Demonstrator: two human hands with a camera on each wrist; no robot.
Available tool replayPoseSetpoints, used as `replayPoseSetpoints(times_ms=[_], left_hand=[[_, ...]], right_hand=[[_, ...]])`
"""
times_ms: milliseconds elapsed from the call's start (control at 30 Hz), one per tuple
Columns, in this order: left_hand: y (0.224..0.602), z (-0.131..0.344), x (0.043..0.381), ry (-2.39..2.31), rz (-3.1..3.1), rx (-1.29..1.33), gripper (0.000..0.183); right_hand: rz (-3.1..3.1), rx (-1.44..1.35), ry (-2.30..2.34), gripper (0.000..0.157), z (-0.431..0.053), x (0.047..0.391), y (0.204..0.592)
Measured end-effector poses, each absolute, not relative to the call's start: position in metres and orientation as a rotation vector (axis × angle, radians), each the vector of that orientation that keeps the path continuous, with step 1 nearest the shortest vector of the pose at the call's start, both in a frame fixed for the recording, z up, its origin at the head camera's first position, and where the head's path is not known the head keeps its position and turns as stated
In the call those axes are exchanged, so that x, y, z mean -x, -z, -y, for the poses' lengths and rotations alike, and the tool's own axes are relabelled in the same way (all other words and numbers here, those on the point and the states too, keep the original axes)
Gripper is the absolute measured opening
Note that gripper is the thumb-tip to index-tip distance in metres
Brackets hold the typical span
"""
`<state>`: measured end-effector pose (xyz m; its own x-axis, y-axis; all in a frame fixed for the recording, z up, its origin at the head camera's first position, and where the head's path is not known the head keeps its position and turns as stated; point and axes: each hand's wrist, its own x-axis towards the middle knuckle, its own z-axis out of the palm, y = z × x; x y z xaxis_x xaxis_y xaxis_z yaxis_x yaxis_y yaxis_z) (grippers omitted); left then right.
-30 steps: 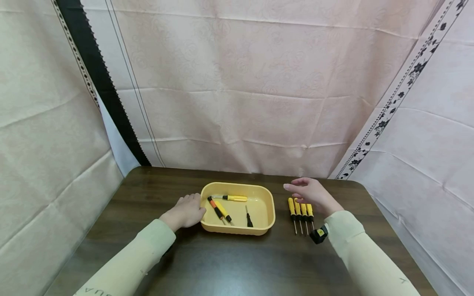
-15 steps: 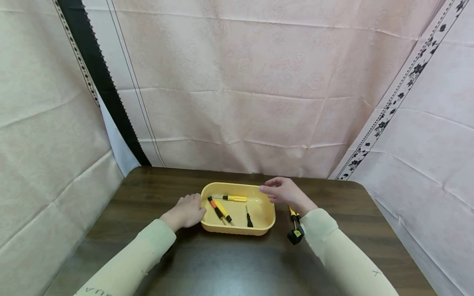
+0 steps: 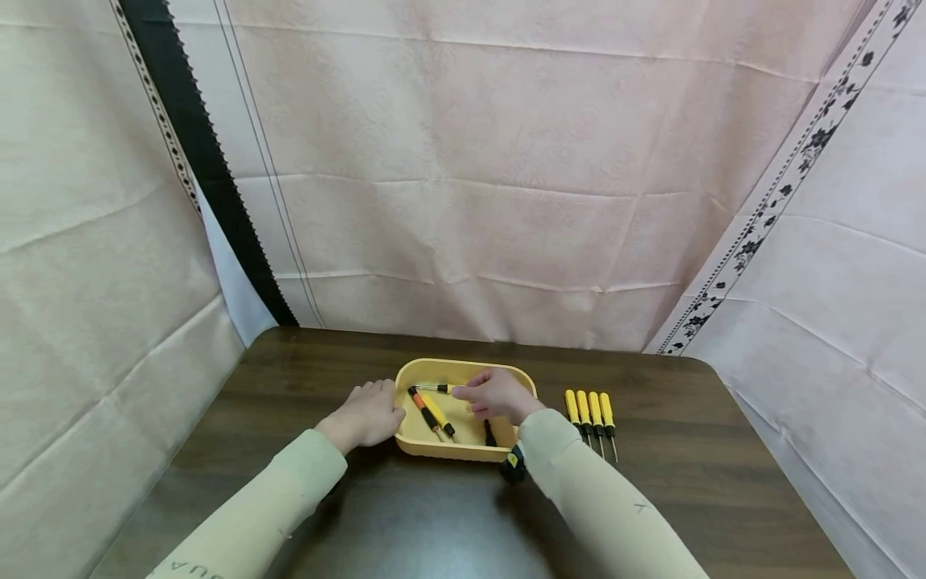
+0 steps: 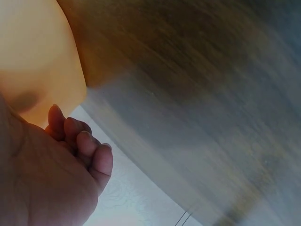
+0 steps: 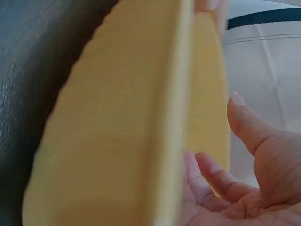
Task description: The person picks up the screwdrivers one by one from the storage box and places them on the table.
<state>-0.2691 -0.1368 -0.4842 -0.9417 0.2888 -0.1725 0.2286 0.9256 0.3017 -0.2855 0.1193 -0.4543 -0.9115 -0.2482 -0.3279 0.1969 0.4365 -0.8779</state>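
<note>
A yellow plastic tray (image 3: 448, 453) sits on the table with several screwdrivers in it. My left hand (image 3: 365, 412) grips its left rim; in the left wrist view the fingers (image 4: 96, 157) curl beside the wall and the thumb is hidden. Over the tray's right half reaches my right hand (image 3: 499, 392), thumb and fingers apart in the right wrist view. Its thumb is nearest the yellow-handled screwdriver (image 3: 443, 389) at the back, whose handle it mostly covers. A red-and-black screwdriver (image 3: 425, 410) and a yellow-and-black screwdriver (image 3: 439, 414) lie to the left. Partly hidden below the hand is a small black screwdriver (image 3: 489, 434).
Right of the tray, several yellow-handled screwdrivers (image 3: 591, 412) lie side by side, some tips hidden by the right sleeve (image 3: 571, 458). The brown wooden table (image 3: 405, 523) ends at a pale cloth curtain (image 3: 463, 241) behind.
My right hand has moved left from above the row of screwdrivers to over the tray, uncovering the row's handles. The left hand stays at the tray's rim.
</note>
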Motion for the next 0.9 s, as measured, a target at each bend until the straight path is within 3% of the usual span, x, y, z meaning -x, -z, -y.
replayPoseSetpoints(times_ms=[167,367,733,900], left_hand=[[0.488,0.135,0.270,-0.355,-2.911,-0.421,0.050],[0.488,0.140,0.269,-0.299,-2.993,-0.523,0.054],[0.492,0.148,0.268,-0.238,-3.048,-0.714,0.035],[0.492,0.150,0.268,-0.211,-3.039,-0.703,0.037]], right_hand=[[-2.278,0.029,1.486,0.035,-0.104,0.290,0.469],[-2.274,-0.054,1.466,0.029,-0.095,0.289,0.475],[-2.538,0.019,1.133,0.040,-0.089,0.293,0.485],[-2.594,0.087,1.054,0.049,-0.084,0.294,0.488]])
